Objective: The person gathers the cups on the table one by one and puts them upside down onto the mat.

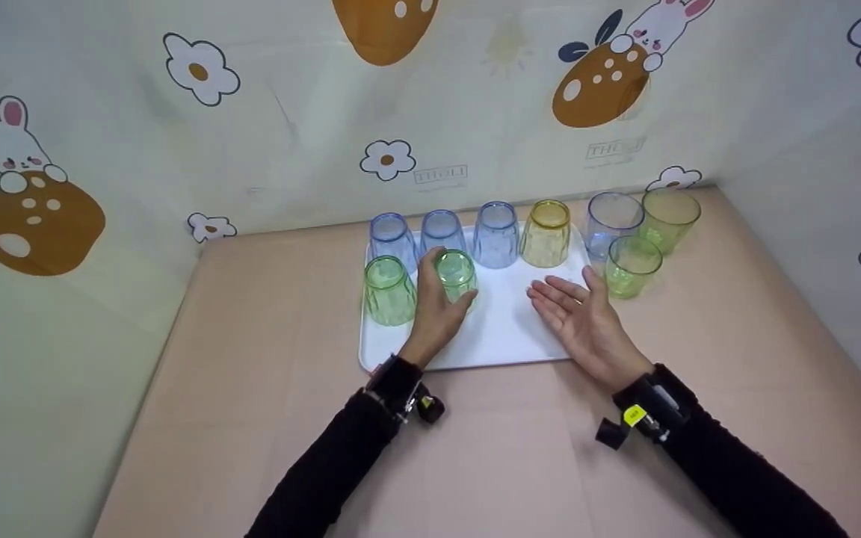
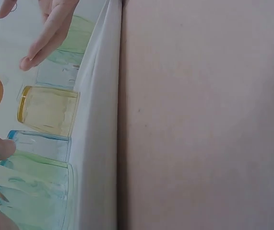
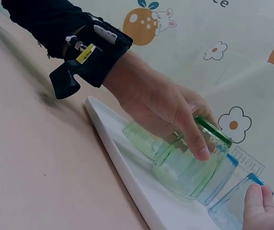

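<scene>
My left hand (image 1: pixel 434 314) holds an upside-down green glass (image 1: pixel 458 275) on the white tray (image 1: pixel 513 329), thumb on one side and fingers on the other. In the right wrist view, the thumb lies along this green glass (image 3: pixel 189 172), whose rim appears to sit on the tray. Another inverted green glass (image 1: pixel 390 295) stands to its left. Behind them are inverted blue glasses (image 1: pixel 496 235) and a yellow glass (image 1: pixel 547 235) in a row. My right hand (image 1: pixel 595 329) is over the tray's right side, palm turned up, fingers extended and holding nothing.
Right of the tray stand upright glasses: a blue one (image 1: pixel 615 213), a tall yellow-green one (image 1: pixel 671 213) and a shorter green one (image 1: pixel 632 269). The table (image 1: pixel 288 336) meets a patterned wall covering (image 1: pixel 288 164) behind the tray.
</scene>
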Demonstrator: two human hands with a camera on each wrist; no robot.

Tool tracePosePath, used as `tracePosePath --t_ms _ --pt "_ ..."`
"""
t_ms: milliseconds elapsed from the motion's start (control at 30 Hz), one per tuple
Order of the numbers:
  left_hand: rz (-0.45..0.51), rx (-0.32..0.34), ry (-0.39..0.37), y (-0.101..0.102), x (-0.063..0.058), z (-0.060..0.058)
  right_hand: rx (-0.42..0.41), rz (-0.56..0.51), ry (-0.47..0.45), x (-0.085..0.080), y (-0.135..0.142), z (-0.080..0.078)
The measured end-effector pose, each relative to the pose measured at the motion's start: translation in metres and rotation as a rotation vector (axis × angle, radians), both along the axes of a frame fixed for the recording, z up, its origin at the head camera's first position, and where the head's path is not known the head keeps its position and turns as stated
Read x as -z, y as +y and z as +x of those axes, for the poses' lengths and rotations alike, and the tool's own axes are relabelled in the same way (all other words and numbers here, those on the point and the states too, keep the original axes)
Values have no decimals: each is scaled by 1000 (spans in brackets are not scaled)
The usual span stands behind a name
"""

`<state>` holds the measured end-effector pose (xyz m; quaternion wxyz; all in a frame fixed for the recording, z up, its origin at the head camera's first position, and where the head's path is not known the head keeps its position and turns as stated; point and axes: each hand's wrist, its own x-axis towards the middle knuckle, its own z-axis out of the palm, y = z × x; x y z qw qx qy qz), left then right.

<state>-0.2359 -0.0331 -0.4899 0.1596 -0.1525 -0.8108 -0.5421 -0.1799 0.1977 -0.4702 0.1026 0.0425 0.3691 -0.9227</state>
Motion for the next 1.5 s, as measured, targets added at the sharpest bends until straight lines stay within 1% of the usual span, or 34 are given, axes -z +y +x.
tracePosePath --t_ms 100,200,333,567,933,1167,1367,1500 --pt "-19 -7 -18 -1 1 0 -1 5 1 0 0 0" --pt "-18 -6 -40 -1 2 0 6 9 -1 1 -1 0" --pt "-6 0 -37 -2 4 0 13 16 -4 2 -1 0" --pt "-6 -10 -40 -4 6 1 15 16 -16 3 -1 -1" --pt "-24 -13 -31 -4 7 2 7 9 -22 -1 1 3" --pt "-32 -37 -5 -5 8 3 10 15 -5 -8 5 3" --pt "-46 -58 26 -6 5 4 28 26 37 -16 12 1" --pt "-52 -53 61 -5 2 6 41 65 75 -20 19 0"
